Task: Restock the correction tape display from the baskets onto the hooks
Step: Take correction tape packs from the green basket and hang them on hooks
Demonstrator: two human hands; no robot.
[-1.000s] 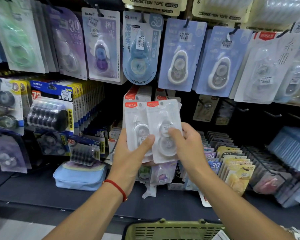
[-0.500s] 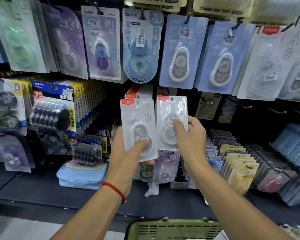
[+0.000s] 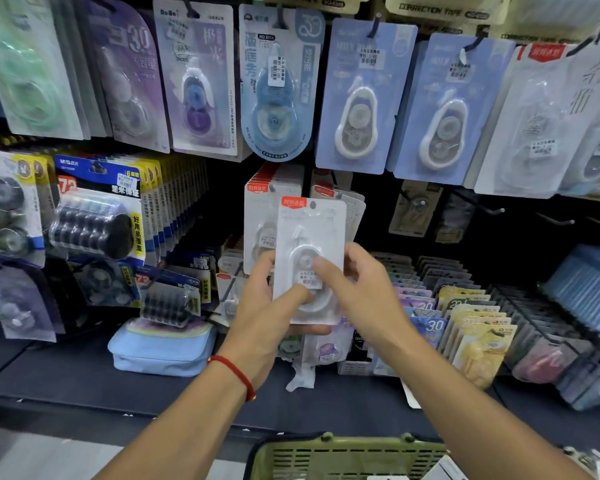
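- My left hand (image 3: 271, 306) grips a white blister-packed correction tape card with a red label at its top (image 3: 310, 237): the thumb lies curled across the front over the clear bubble and the fingers wrap behind its lower edge.
- My right hand (image 3: 364, 289) is on the same card from the right, with the index finger laid across the bubble and the other fingers curled round the card's right edge.
- The card stands upright, held in front of the display and just ahead of a row of matching white cards hanging on a hook (image 3: 260, 209); I cannot tell whether my card touches them.
- More than 1 card may be stacked in my grip; I cannot tell.
- A thin red string bracelet (image 3: 234, 374) circles my left wrist.
- Above, larger correction tape packs hang from hooks: a round-bottomed blue pack (image 3: 278, 88), and 2 pale blue cards with white dispensers (image 3: 361, 98) to its right.
- On the dark shelf (image 3: 66, 379) below, a light blue zipped pouch (image 3: 160, 351) lies toward the left, and rows of yellow and purple packs (image 3: 471, 327) stand in racks toward the right.
- An olive-green plastic basket (image 3: 347, 459) shows at the bottom edge of the view, below the shelf's front edge.
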